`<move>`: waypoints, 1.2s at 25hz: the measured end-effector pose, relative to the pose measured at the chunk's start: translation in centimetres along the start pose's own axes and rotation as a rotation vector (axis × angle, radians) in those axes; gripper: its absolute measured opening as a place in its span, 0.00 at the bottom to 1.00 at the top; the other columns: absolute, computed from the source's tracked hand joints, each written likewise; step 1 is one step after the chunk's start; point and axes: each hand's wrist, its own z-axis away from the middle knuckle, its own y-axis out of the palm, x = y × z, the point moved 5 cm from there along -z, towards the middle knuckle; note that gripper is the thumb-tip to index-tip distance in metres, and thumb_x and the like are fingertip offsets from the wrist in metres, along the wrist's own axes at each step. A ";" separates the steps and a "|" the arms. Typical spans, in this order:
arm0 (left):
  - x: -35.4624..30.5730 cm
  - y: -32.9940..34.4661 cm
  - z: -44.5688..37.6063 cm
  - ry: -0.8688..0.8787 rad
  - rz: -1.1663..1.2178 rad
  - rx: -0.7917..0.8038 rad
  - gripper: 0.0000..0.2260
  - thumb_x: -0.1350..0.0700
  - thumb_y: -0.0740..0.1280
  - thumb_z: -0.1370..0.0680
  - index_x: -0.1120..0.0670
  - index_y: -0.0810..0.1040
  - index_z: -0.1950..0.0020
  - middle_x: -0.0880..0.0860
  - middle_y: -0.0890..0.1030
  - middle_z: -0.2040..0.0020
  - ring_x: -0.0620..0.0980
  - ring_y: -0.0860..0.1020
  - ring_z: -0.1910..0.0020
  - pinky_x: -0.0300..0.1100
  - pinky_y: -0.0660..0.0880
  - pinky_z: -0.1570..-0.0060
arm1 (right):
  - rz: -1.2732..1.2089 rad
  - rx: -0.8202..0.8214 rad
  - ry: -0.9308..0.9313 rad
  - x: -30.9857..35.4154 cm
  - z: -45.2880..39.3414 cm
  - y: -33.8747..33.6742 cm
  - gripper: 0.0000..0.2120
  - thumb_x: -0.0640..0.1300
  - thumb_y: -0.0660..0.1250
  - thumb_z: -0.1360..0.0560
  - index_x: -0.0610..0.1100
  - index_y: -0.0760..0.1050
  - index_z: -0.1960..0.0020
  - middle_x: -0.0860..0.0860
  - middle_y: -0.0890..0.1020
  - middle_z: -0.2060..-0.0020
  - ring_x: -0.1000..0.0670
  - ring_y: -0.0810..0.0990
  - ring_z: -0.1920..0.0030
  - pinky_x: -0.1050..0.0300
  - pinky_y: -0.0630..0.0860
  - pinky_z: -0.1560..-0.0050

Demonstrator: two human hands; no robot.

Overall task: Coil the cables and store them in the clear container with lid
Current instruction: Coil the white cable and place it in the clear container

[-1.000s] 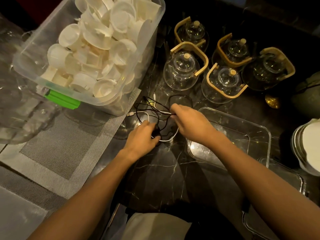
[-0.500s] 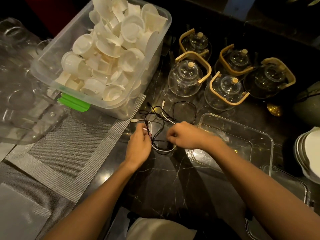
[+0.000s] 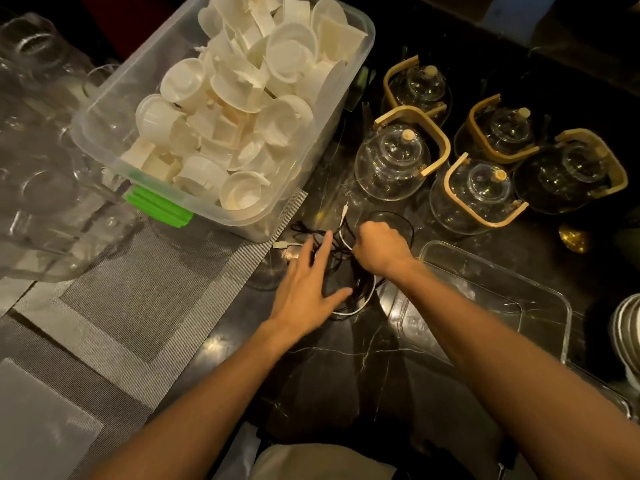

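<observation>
A tangle of black and white cables (image 3: 360, 296) lies on the dark marble counter between my hands. My left hand (image 3: 304, 289) rests flat on the tangle with its fingers spread. My right hand (image 3: 379, 249) is a closed fist gripping cable strands at the tangle's right side. A white connector end (image 3: 281, 244) pokes out to the left, and another white plug (image 3: 344, 210) points away from me. The clear container (image 3: 540, 278) sits open just right of my right hand. Its lid (image 3: 609, 393) seems to lie at the lower right edge, mostly hidden by my arm.
A large translucent bin (image 3: 221, 209) full of white plastic cups stands at upper left on a grey woven placemat (image 3: 138, 299). Several glass teapots (image 3: 391, 161) with wooden handles stand behind the cables. Clear glassware (image 3: 38, 174) fills the far left. Stacked plates (image 3: 628, 327) sit at the right edge.
My left hand has let go of the cables and opened flat over them. My right hand has moved slightly away from me, still closed on strands.
</observation>
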 end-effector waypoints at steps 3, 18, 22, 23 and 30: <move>0.3 0.5 -0.5 -0.006 -0.009 -0.003 0.52 0.36 0.71 0.26 0.43 0.35 0.18 0.55 0.50 0.17 0.61 0.56 0.21 0.55 0.66 0.28 | 0.008 0.099 -0.112 0.1 0.0 0.8 0.03 0.42 0.67 0.22 0.44 0.79 0.51 0.46 0.82 0.54 0.43 0.82 0.52 0.52 0.73 0.57; 1.4 0.3 -1.5 -0.103 -0.010 -0.036 0.51 0.33 0.70 0.28 0.47 0.42 0.17 0.59 0.60 0.21 0.62 0.63 0.24 0.60 0.71 0.34 | -1.350 -0.283 -0.340 -1.9 10.4 -11.9 0.02 0.33 0.67 0.20 0.38 0.75 0.50 0.39 0.83 0.56 0.47 0.83 0.62 0.54 0.82 0.67; 2.6 -0.3 -1.4 -0.169 0.031 -0.121 0.40 0.37 0.67 0.23 0.52 0.54 0.18 0.61 0.63 0.22 0.63 0.68 0.26 0.58 0.71 0.32 | -1.544 -0.396 -0.458 -2.2 14.2 -15.2 0.03 0.35 0.63 0.18 0.41 0.74 0.50 0.45 0.82 0.57 0.49 0.81 0.62 0.57 0.79 0.66; 2.7 -0.3 -1.2 -0.161 0.026 -0.117 0.38 0.38 0.67 0.22 0.53 0.56 0.19 0.61 0.63 0.22 0.63 0.68 0.26 0.58 0.71 0.32 | -1.578 -0.423 -0.487 -2.3 15.1 -16.1 0.04 0.35 0.62 0.18 0.41 0.73 0.50 0.46 0.82 0.57 0.50 0.80 0.61 0.57 0.79 0.66; 2.1 -1.4 0.2 -0.189 0.106 -0.231 0.24 0.46 0.65 0.18 0.56 0.68 0.25 0.61 0.70 0.29 0.61 0.74 0.33 0.57 0.74 0.36 | -1.738 -0.497 -0.572 -3.5 18.5 -18.6 0.04 0.38 0.59 0.16 0.43 0.72 0.46 0.48 0.82 0.55 0.51 0.82 0.56 0.60 0.79 0.64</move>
